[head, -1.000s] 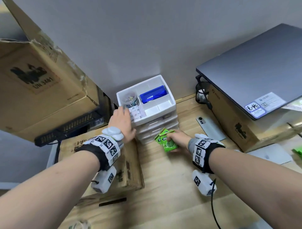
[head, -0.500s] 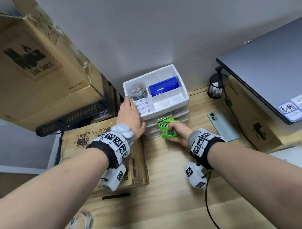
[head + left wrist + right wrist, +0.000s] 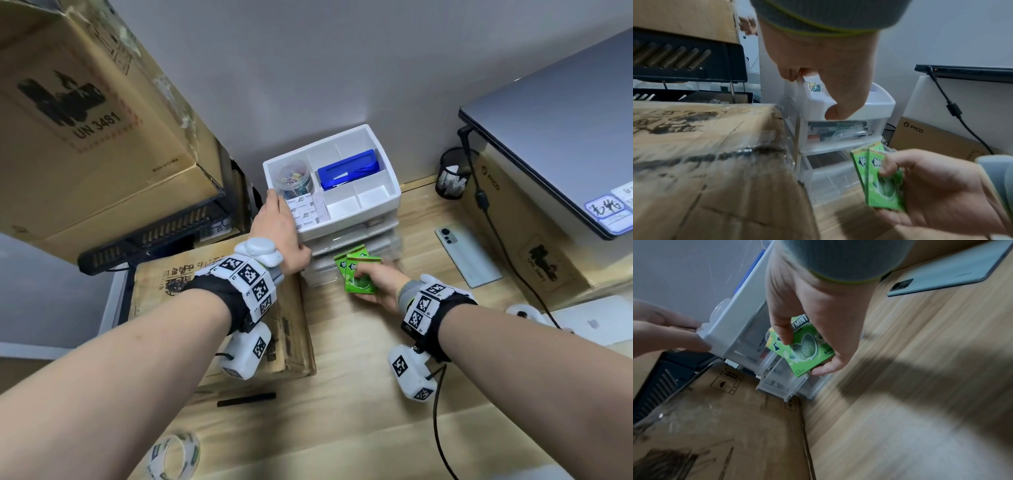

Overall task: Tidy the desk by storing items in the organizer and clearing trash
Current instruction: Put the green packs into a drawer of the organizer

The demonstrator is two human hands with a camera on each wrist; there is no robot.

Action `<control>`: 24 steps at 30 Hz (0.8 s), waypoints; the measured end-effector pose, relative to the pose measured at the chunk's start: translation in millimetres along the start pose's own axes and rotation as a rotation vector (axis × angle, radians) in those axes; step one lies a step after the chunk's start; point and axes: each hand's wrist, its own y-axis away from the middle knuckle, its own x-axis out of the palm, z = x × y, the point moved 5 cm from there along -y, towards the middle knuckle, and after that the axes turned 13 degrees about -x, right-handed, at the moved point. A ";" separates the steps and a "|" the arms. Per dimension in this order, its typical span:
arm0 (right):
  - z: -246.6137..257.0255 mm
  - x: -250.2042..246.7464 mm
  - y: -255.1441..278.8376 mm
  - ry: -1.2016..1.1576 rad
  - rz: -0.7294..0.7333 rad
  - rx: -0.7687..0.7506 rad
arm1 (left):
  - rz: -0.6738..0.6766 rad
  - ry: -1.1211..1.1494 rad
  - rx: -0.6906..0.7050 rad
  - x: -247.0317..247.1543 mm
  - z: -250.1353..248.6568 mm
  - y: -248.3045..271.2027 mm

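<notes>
The white desk organizer (image 3: 359, 224) stands against the wall, with clear drawers under its open top tray. My left hand (image 3: 281, 233) rests on its front left corner, fingers straight along the side and thumb on the front, as the left wrist view also shows for this hand (image 3: 828, 65). My right hand (image 3: 376, 286) pinches two green mint packets (image 3: 358, 274) upright in front of the drawers. In the right wrist view the packets (image 3: 809, 350) hang just above a clear drawer (image 3: 781, 386) that is pulled partly out. The upper drawer (image 3: 838, 131) holds pens.
The tray holds a jar of clips (image 3: 296, 178) and a blue box (image 3: 347, 169). A phone (image 3: 469, 257) lies right of the organizer, near a mesh cup (image 3: 452, 178) and a laptop (image 3: 565, 147) on a box. A flat carton (image 3: 212, 308), a black stick (image 3: 246, 399) and a tape roll (image 3: 174, 455) lie to the left.
My right hand has brought the green packets a little closer to the drawers. My left hand has stayed on the organizer's corner. The head view has shifted.
</notes>
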 end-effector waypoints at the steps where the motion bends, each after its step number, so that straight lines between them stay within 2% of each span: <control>1: -3.6 -2.3 2.1 0.004 -0.001 0.003 | 0.019 0.006 -0.007 -0.3 0.3 -1.8; 7: -17.0 -13.1 26.1 0.082 -0.008 -0.013 | 0.133 -0.011 0.015 -5.8 9.8 -0.2; 13: -29.0 -10.2 50.0 0.394 0.192 0.078 | 0.184 -0.091 0.041 -13.2 10.0 -7.2; 15: -19.9 1.0 51.3 0.467 0.228 0.018 | 0.187 -0.094 0.033 -13.3 11.4 -7.5; 17: -3.3 6.1 43.0 0.517 0.139 -0.117 | 0.191 -0.079 0.028 -11.4 9.6 -6.5; 20: 25.7 16.5 32.3 0.549 -0.088 -0.264 | 0.182 -0.045 0.055 -14.2 10.6 -6.3; 22: 39.9 19.6 23.6 0.653 -0.201 -0.281 | 0.180 -0.069 0.066 -17.2 12.0 -7.4; 24: 48.2 24.0 15.0 0.693 -0.250 -0.230 | 0.166 -0.086 0.060 -18.8 13.4 -8.6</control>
